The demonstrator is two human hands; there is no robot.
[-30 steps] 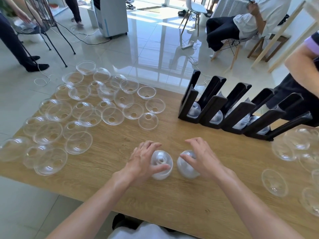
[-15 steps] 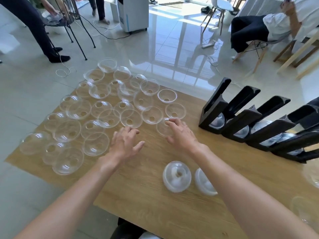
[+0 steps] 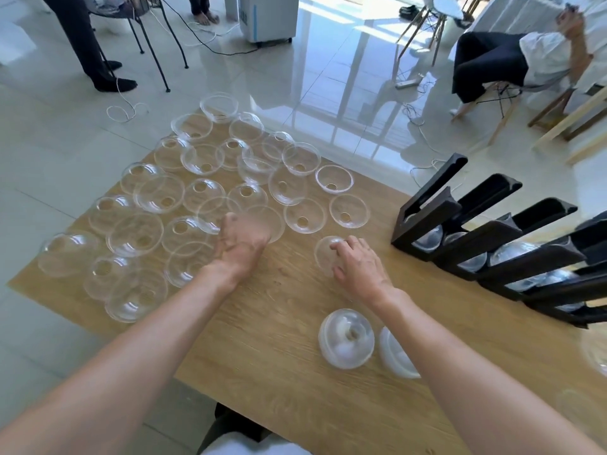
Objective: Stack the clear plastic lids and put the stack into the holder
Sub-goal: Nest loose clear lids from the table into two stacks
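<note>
Holding one clear lid [image 3: 262, 224], left hand [image 3: 241, 246] in curled grip; right hand [image 3: 356, 262] pinching another lid [image 3: 323, 254]. Two lid stacks [image 3: 346, 338] near front edge of wooden surface [image 3: 262, 356]; black holder [image 3: 486, 244] rightward.

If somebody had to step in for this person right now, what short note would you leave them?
Left hand: gripping a loose lid at the near edge of the spread; blurred, so the grip is not fully clear.
Right hand: fingers curled over a single lid lying apart from the rest.
Loose lids: many, spread over the table's left half.
Two short stacks lie on their sides near the body.
Holder: on the right, with lid stacks already in its slots.
Left: stack the loose lids, then slot all stacks into the holder.
</note>
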